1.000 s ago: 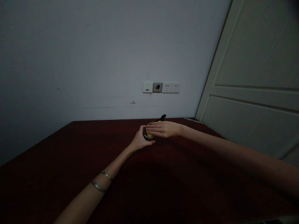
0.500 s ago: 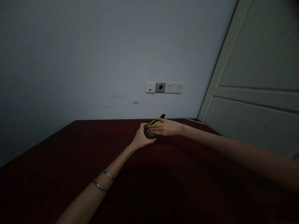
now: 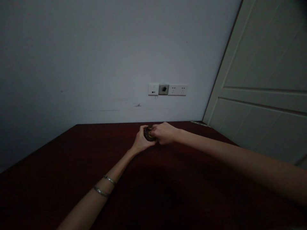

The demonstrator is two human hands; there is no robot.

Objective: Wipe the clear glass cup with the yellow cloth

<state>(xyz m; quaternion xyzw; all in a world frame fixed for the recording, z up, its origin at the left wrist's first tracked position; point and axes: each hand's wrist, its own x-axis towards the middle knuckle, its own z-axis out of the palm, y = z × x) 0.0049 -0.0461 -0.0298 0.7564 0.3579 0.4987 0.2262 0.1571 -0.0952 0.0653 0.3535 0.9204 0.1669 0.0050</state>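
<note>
The left hand (image 3: 141, 142) was curved around the side of a dark round object (image 3: 147, 136), with its thumb on the near side and its fingers on the far side, so it was holding firmly enough, as I judged. The right hand (image 3: 166, 132) was folded narrow, and its fingers reached from the right to a small yellow piece (image 3: 150, 134) inside the rim; whether they pinched this piece or only pressed it, I could not tell. The dark round object was at the far middle of the desk (image 3: 96, 156), before the wall (image 3: 100, 64), but it was not clear if its bottom touched the surface. The object looked smooth and a little shiny, therefore it could slip and turn in the left hand if the right hand pushed harder than the left one resisted. The yellow piece could also become stuck, or come out suddenly, if it was pulled at a slant. Dim light, and the right hand covering much of the opening, could make such a slip difficult to notice.
</note>
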